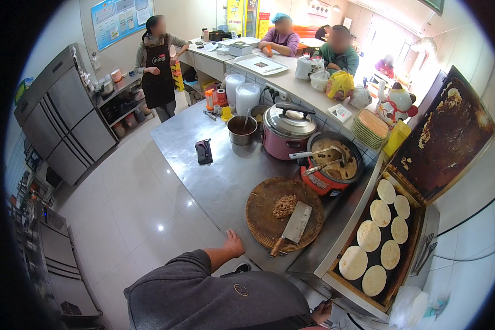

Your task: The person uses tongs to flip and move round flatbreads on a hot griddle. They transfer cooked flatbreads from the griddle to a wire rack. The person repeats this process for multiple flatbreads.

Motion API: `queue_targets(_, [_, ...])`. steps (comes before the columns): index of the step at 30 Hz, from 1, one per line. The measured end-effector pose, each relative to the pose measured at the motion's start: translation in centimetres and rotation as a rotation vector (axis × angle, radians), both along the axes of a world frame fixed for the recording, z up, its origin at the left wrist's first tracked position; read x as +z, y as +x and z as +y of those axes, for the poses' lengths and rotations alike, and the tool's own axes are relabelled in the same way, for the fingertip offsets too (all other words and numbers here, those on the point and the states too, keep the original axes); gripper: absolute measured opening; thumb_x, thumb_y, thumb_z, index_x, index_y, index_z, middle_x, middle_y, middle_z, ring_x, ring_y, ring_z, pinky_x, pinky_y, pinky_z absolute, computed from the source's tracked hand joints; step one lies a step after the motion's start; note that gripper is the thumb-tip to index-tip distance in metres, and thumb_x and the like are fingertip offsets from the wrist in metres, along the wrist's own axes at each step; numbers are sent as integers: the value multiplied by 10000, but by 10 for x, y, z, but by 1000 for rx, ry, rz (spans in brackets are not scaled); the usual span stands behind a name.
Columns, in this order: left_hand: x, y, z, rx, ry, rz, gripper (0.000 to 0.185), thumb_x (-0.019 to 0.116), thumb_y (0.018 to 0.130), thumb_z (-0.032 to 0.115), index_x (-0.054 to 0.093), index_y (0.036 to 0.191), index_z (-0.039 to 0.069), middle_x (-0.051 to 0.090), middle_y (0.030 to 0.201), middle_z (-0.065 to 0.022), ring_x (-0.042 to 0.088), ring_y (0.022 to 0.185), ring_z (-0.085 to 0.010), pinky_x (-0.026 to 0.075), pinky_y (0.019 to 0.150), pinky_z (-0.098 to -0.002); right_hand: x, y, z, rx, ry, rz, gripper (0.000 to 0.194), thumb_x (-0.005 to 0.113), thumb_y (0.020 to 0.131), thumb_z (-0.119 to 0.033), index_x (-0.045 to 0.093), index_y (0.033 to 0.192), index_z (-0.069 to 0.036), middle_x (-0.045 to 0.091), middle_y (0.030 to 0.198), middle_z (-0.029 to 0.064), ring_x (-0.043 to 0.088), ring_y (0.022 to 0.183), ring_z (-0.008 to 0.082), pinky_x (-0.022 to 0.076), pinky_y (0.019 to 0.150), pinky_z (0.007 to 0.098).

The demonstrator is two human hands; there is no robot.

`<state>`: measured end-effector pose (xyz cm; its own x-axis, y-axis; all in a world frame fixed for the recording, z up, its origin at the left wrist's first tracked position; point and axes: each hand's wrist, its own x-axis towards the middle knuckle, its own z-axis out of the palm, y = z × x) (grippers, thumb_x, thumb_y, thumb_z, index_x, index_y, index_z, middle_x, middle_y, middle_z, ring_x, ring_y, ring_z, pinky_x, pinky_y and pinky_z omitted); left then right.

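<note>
My left hand (233, 244) rests on the front edge of the steel table (214, 181), left of a round wooden chopping board (260, 206). Chopped meat (285, 206) lies on the board beside a cleaver (299, 222), whose wooden handle points towards me. Low at the bottom, beside the griddle's front, is my right hand (322, 311), its fingers curled; whether it holds something cannot be told. Flat round breads (369, 236) lie in two rows on the open griddle (375, 264). A red cooker (319, 181) of broth with two utensils stands behind the board.
A pink cooker (286, 144) with a steel lid, a steel pot (242, 134) and a dark pouch (204, 151) stand or lie farther back. The raised griddle lid (445, 136) is at right. One person stands at back left; others are behind the counter (288, 78).
</note>
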<state>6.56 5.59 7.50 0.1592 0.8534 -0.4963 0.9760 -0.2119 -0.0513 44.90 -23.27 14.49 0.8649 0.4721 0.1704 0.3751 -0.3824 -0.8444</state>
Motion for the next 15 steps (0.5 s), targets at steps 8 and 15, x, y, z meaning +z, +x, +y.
queue_targets(8, [11, 3, 1, -192, 5, 108, 894, 521, 882, 588, 437, 1333, -180, 396, 1394, -395, 245, 1345, -605, 227, 1116, -622, 21, -7, 4, 58, 15, 115, 209, 548, 899, -129, 412, 757, -56, 341, 641, 25, 342, 586, 134, 317, 513, 317])
queue_targets(15, [11, 0, 2, -317, 59, 192, 889, 483, 881, 621, 502, 1288, -169, 453, 1375, -359, 281, 1334, -591, 195, 1103, -666, 36, -11, 6, 57, -11, 182, 222, 543, 894, -119, 394, 741, -60, 371, 599, 53, 391, 530, 155, 341, 492, 345])
